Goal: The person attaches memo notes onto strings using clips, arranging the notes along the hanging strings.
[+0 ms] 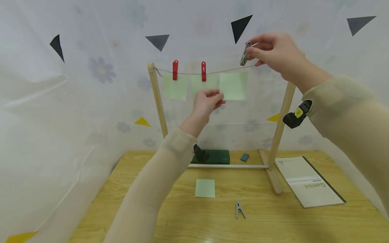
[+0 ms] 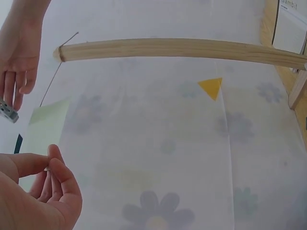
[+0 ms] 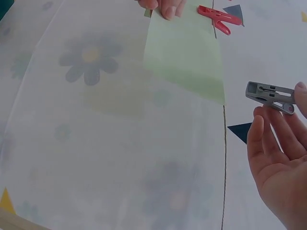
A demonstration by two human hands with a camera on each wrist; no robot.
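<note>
L hand [image 1: 207,101] pinches 3rd note's [image 1: 233,86] corner to steady it on string [image 1: 226,70]; R hand [image 1: 275,50] grips grey peg [image 1: 245,53] above string, w/ note unpegged.

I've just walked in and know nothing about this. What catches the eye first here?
Probably the string stretched between two wooden posts, with green paper notes hanging from it and two red pegs clipped on. The right hand holds a grey peg up near the string, while the left hand pinches the lower edge of a hanging note. On the table below lie another green note and a spare grey peg.
</note>
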